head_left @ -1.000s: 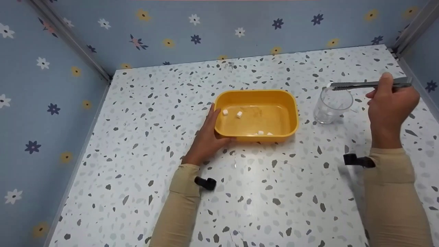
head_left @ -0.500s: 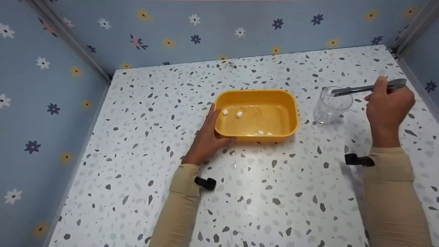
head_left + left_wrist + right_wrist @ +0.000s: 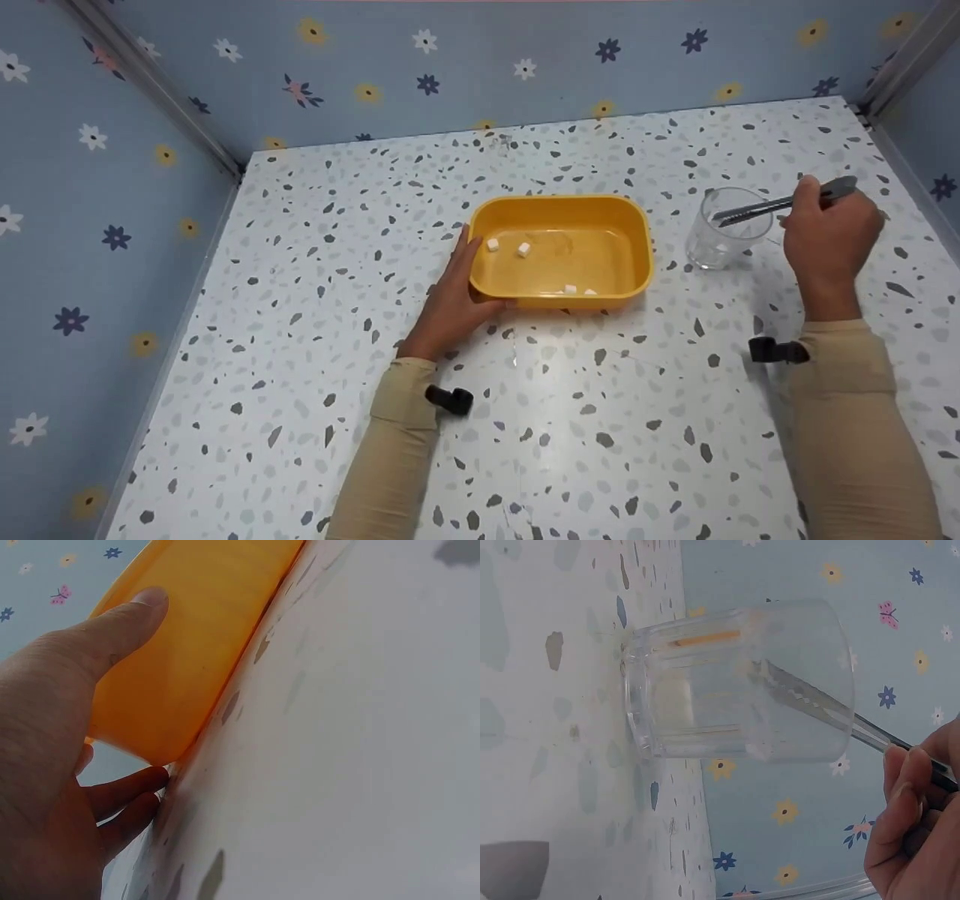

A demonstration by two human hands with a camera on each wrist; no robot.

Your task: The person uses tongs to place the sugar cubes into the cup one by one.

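Note:
A yellow rectangular container [image 3: 570, 225] holds several small white cubes [image 3: 523, 250]. My left hand [image 3: 448, 304] holds its near left corner. In the left wrist view the thumb presses the container's wall [image 3: 202, 630], while other fingers reach round the corner. To the right stands a clear drinking glass [image 3: 709, 244], upright. My right hand [image 3: 834, 244] grips metal tongs [image 3: 772, 205] that slant down past the rim. Their tips lie inside the glass in the right wrist view. A pale block [image 3: 675, 699] shows low in the glass.
The container and glass stand on a white speckled table [image 3: 337, 247], with a gap between them. Blue flowered panels [image 3: 480, 67] rise at the back and both sides.
My right hand has moved left and a little down, and the tong tips have gone from above the rim into the glass. The white cube no longer shows at the tips. My left hand stays still.

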